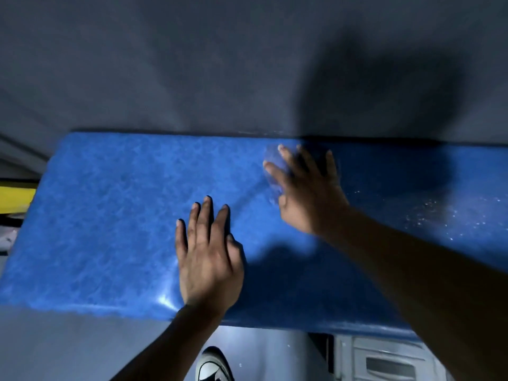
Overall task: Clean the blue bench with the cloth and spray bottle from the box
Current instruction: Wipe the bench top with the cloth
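Note:
The blue bench [110, 215] fills the middle of the view, its far edge against a grey wall. My left hand [209, 254] lies flat on it near the front edge, fingers straight and holding nothing. Farther back, my right hand [305, 188] presses with spread fingers on a blurred blue cloth [272, 166] near the bench's far edge. Most of the cloth is hidden under the hand. No spray bottle is in sight.
White specks [439, 213] dot the bench's right part. A grey plastic box [384, 361] stands on the floor under the bench's front right. My shoe [211, 364] is on the floor below the front edge. A yellow object [16, 199] shows at the far left.

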